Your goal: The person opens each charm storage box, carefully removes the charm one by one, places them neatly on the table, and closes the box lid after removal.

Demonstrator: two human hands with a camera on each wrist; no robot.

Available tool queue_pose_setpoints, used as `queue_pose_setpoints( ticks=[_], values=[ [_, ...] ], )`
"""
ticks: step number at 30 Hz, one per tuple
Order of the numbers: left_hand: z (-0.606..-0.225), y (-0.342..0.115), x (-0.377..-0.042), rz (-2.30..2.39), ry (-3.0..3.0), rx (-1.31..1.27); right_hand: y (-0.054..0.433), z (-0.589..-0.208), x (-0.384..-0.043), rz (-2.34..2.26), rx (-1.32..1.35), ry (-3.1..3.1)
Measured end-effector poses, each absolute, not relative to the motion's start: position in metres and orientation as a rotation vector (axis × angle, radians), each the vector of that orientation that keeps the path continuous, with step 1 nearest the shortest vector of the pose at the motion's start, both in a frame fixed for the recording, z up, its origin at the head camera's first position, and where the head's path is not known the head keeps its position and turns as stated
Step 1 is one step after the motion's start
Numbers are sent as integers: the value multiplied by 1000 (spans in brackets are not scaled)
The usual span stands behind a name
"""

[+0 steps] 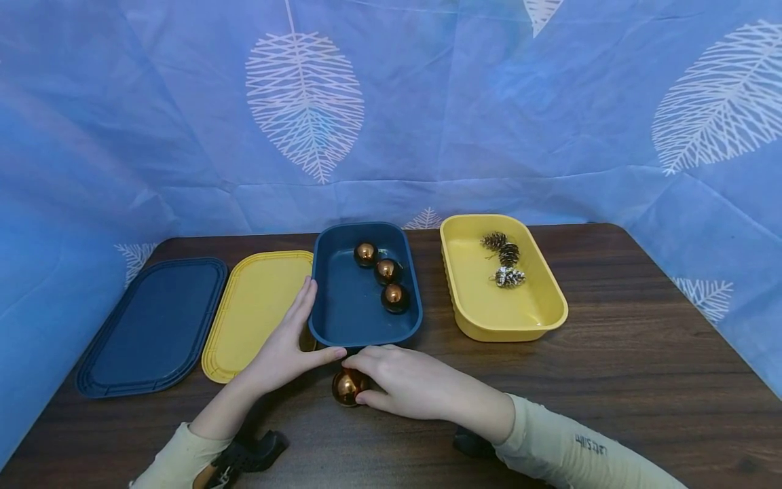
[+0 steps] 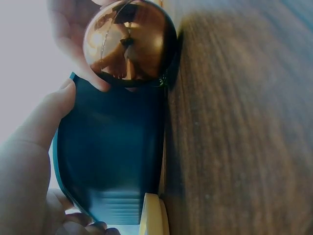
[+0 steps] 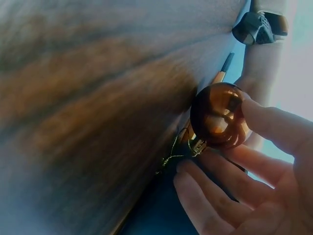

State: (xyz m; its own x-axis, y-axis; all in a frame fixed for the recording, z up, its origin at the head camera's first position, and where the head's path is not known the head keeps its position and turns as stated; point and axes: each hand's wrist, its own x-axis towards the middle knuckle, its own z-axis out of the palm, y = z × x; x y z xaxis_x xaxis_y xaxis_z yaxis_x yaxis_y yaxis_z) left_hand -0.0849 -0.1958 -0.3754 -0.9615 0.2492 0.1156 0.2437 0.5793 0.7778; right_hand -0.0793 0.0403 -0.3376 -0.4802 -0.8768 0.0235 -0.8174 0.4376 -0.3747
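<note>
A shiny copper-brown bauble (image 1: 348, 388) sits on the table just in front of the blue bin (image 1: 332, 305). My right hand (image 1: 409, 384) holds it between thumb and fingers; its gold cap and thread loop (image 3: 198, 147) face the bin in the right wrist view. With fingers extended along the bin's left side and thumb at its near-left corner, my left hand (image 1: 284, 353) rests against the bin. Some left fingers are hidden from the head view. Inside the bin, three similar baubles (image 1: 387, 272) lie in a slanting row.
To the right stands a yellow bin (image 1: 482, 312) with three pinecones (image 1: 509, 255), one of them frosted white. At left lie a yellow lid (image 1: 259, 299), partly behind my left hand, and a dark blue lid (image 1: 159, 326). A blue leaf-patterned cloth (image 1: 397, 122) hangs behind the table.
</note>
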Motion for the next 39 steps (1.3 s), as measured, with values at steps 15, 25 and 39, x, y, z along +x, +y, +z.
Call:
queue_pose_setpoints(
  ticks=[15,25,39],
  values=[
    [-376,-196,-85,1379,2785,452,40,-334,-76,-449,-1440,2545],
    [-374,-196,-84,1379,2775,437,50,-311,-71,-485,-1431,2696],
    [-374,-196,-85,1365,2790,420,57,-301,-147,-676,-1242,2820]
  ],
)
